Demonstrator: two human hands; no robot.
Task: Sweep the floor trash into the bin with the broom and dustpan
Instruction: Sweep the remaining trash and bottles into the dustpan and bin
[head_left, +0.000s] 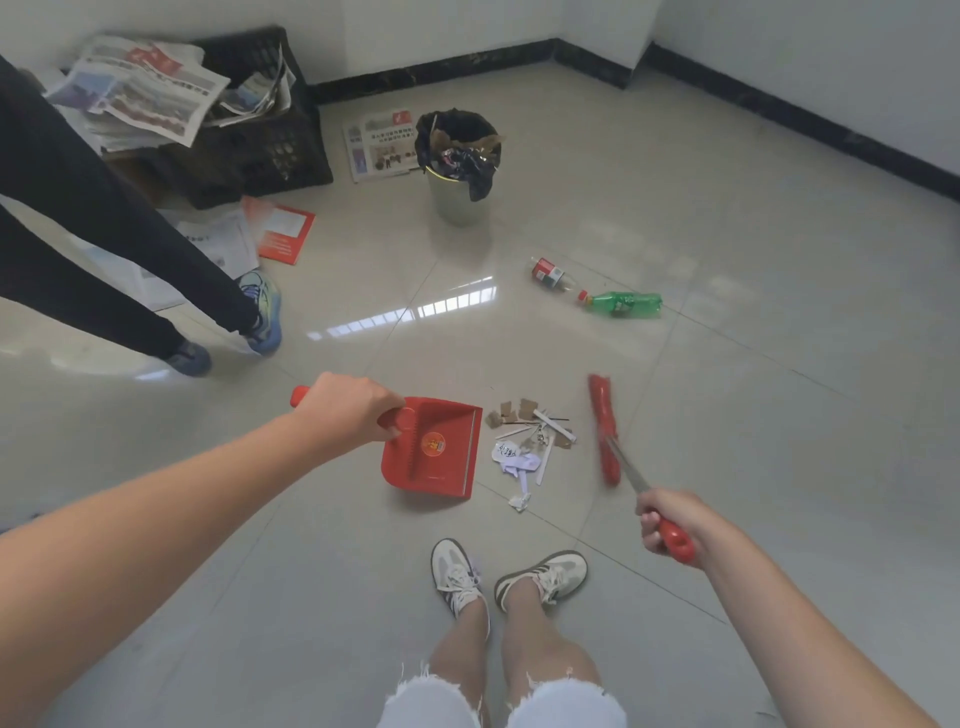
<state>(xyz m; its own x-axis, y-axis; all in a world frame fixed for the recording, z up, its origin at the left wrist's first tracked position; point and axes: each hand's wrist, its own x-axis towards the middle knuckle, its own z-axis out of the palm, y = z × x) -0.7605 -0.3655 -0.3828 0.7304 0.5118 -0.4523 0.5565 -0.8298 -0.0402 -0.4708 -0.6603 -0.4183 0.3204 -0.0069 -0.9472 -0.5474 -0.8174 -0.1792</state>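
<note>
**Between dustpan and broom, a pile waits for the sweep**

Closest to the body, the right hand (667, 522) is curled tight round the red grip of the broom (605, 431). Its metal shaft runs forward and left from that hand to the red bristle head, low at the tiles. Across from it, the left hand (353, 410) is wrapped round the handle of the red dustpan (434, 452), which sits on the floor with its open lip turned toward the right hand.

Between the two hands lies the heap of paper and cardboard scraps (530, 441), just beside the pan's lip and a little short of the bristles. The step in hand looks like the sweep-in. The next move calls for drawing the bristles leftward through the heap while the left hand presses the lip down.

Beyond the right hand lie a red-labelled bottle (553, 274) and a green bottle (626, 304), not yet gathered. Farther still, ahead of the left hand, stands the lined bin (460, 202), already holding rubbish.
</note>
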